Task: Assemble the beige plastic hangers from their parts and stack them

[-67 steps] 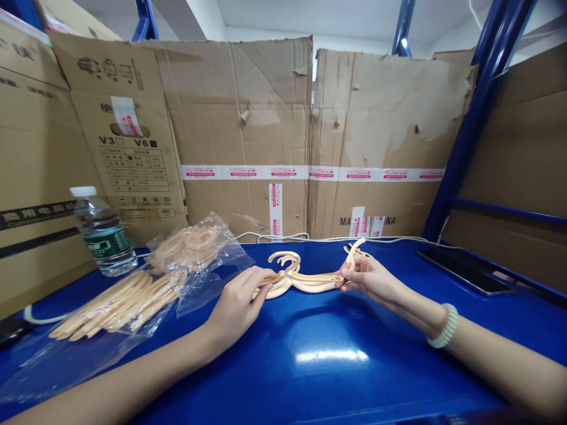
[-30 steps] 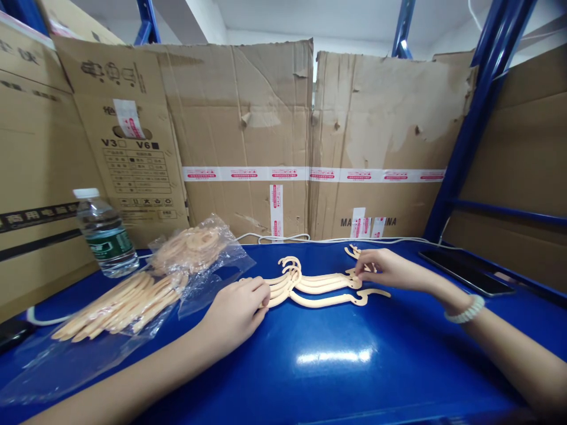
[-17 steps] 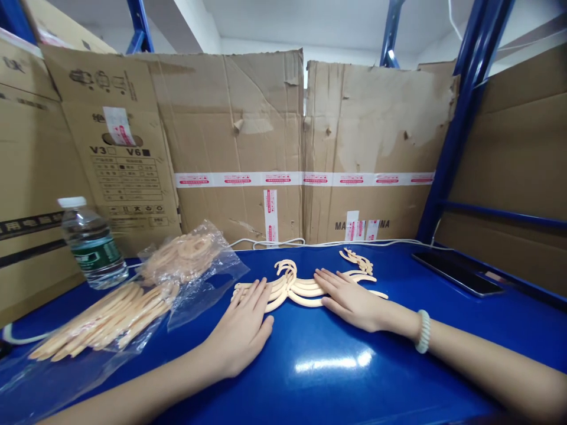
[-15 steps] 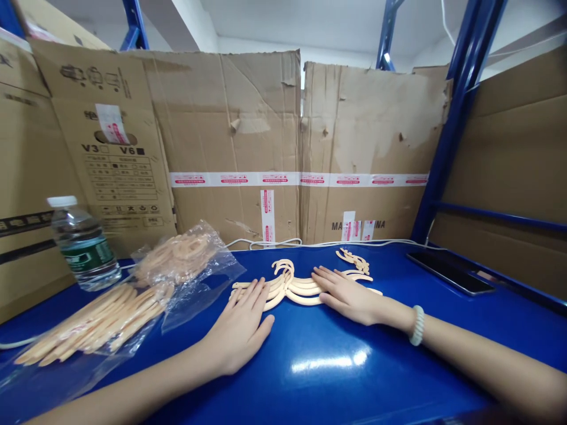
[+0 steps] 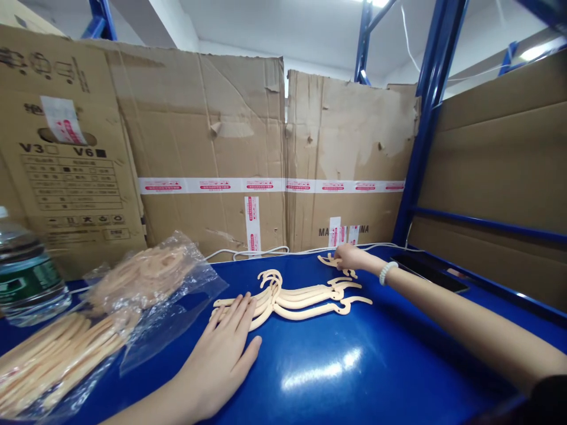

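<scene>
A small stack of cream plastic hangers lies on the blue table in the middle. My left hand rests flat and open on the table, its fingertips on the left ends of the hangers. My right hand is stretched out to the far side, fingers closed on a little pile of cream hook pieces near the cardboard wall. A pale bead bracelet is on that wrist.
Clear plastic bags of cream hanger parts lie at the left. A water bottle stands at the far left. Cardboard boxes wall the back and sides. A dark phone lies at the right, a white cable along the back.
My right hand lifted off the hangers and reached back to the pile of hook pieces. The left hand stays flat on the hangers' left ends. The view has swung right.
</scene>
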The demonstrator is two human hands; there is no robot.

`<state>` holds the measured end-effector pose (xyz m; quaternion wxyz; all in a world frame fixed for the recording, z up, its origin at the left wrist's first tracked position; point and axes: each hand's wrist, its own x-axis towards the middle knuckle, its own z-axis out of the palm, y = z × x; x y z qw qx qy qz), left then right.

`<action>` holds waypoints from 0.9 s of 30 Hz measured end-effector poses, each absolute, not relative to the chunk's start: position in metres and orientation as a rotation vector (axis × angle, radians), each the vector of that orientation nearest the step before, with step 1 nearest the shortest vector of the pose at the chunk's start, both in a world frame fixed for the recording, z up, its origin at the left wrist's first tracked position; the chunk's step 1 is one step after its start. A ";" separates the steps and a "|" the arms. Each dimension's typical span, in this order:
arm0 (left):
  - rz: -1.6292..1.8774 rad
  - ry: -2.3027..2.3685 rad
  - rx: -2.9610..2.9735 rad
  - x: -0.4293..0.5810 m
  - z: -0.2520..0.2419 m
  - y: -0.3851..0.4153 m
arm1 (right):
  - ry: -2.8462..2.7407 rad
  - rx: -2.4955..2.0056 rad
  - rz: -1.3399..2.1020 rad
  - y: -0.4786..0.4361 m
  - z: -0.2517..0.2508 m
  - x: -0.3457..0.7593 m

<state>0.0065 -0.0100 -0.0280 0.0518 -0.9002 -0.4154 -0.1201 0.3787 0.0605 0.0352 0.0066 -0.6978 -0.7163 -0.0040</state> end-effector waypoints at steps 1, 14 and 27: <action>-0.341 -1.275 -2.742 0.007 -0.027 -0.011 | -2.282 -2.118 -0.004 0.062 0.033 0.375; -0.323 -1.308 -2.770 0.009 -0.019 -0.016 | -2.342 -1.610 -0.119 0.069 0.027 0.358; -0.214 -1.381 -2.848 0.031 0.004 -0.004 | -2.577 -1.411 0.034 -0.016 -0.003 0.274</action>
